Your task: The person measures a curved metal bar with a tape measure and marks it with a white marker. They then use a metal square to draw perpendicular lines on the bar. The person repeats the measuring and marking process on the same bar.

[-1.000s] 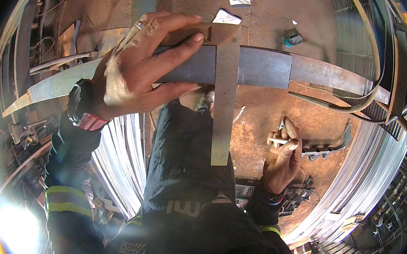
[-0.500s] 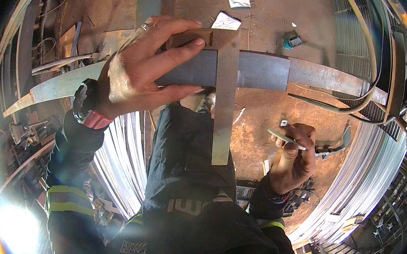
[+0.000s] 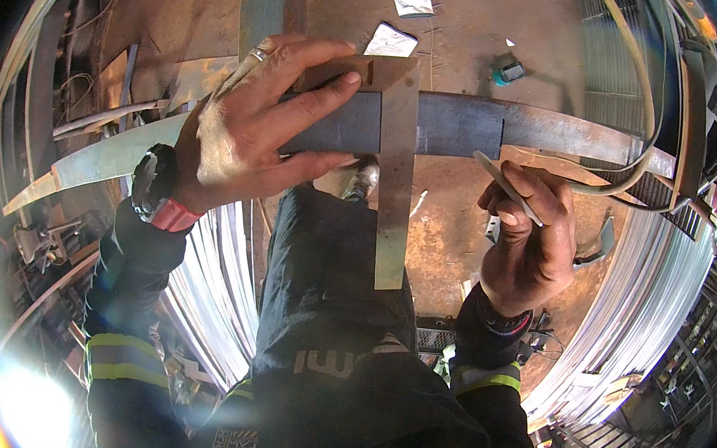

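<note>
A long flat metal bar (image 3: 461, 126) runs across in front of me, darker in its middle part and curved by the lens. Across it lies a metal try square (image 3: 394, 193), its blade pointing toward me and its stock along the bar's far edge. My left hand (image 3: 235, 128) clamps the square and bar, with fingers over the top and thumb at the near edge. Pinched in my right hand (image 3: 536, 240) is a thin pale marking stick, perhaps soapstone (image 3: 505, 186). Its far tip points up-left, close to the bar's near edge; whether it touches cannot be told.
Bundles of long shiny metal strips (image 3: 632, 308) lie at right, with another bundle (image 3: 214, 297) at left. A hose (image 3: 643, 87) loops over the bar's right part. Beyond are a teal-and-black tool (image 3: 507, 71) and white packets (image 3: 391, 41) on the rusty floor. Bright glare fills the lower left.
My right hand has moved up and slightly right, bringing the marking stick closer to the bar and tilting it more steeply. My left hand keeps its hold on the square.
</note>
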The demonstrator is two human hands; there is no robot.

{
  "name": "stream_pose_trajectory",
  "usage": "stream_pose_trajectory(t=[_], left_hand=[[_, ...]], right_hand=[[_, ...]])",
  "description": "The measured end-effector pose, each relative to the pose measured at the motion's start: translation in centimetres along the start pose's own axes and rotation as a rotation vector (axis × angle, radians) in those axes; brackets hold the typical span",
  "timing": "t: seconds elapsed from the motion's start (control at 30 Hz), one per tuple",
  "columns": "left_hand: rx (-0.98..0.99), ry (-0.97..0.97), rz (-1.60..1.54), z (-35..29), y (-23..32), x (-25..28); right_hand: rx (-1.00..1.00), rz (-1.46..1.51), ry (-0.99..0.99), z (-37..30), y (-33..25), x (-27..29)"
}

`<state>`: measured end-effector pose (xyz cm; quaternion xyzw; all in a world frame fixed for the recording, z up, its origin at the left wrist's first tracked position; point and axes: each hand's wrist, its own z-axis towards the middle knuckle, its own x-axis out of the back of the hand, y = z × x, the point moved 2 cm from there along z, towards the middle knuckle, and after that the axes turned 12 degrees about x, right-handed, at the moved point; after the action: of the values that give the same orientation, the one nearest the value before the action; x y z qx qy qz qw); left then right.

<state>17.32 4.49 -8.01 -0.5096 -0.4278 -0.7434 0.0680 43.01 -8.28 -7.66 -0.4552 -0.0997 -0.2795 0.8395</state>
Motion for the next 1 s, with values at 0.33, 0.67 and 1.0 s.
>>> stream_pose_trajectory(t=[0.33,0.67,1.0], left_hand=[[-0.01,-0.017,0.043,0.1,0.1,0.3],[-0.035,0.003,0.039,0.3,0.0,0.4],[-0.008,-0.006,0.004,0.3,0.2,0.3]], right_hand=[[0.083,-0.082,-0.074,0.8,0.2,-1.0],[0.017,-0.019,-0.053,1.3,0.2,-1.5],[-0.146,0.125,-0.006,0.8,0.5,-1.6]])
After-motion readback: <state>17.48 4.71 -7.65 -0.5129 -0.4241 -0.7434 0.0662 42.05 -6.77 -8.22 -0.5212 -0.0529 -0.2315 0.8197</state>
